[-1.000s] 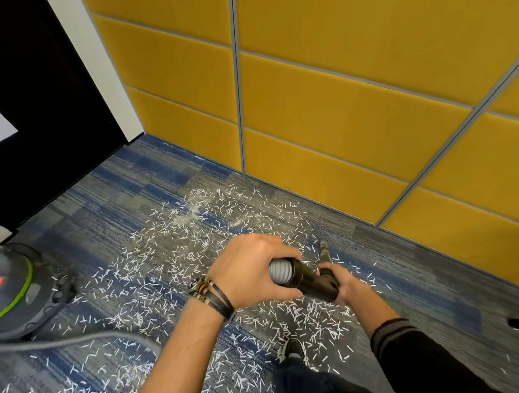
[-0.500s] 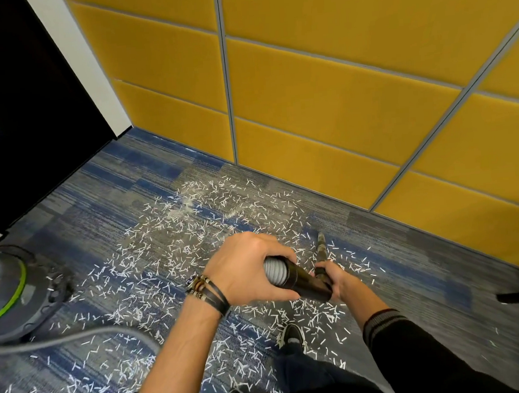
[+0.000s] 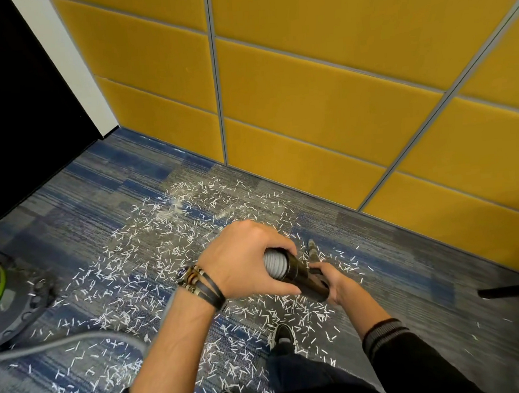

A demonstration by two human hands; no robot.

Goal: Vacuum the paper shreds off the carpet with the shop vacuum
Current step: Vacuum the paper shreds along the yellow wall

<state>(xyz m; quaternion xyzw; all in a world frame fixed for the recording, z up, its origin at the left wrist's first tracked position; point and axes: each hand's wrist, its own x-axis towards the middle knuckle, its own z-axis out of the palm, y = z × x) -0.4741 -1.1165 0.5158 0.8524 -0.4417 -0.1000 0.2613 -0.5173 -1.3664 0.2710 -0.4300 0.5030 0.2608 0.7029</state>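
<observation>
head view: left hand (image 3: 244,260), right hand (image 3: 339,281) clamped on wand (image 3: 305,279); nozzle (image 3: 312,249) half hidden, shop vacuum (image 3: 4,297) cropped

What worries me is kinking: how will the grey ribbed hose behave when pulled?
Probably floppy rather than stiff: the grey ribbed hose lies in a loose curve across the carpet. The ribs likely resist slipping where the left hand grips it. Being corrugated, it should bend before kinking.

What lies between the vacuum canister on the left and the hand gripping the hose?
In the head view, carpet strewn with white paper shreds lies between the vacuum and the left hand; the grey hose runs nearer the person.
</observation>
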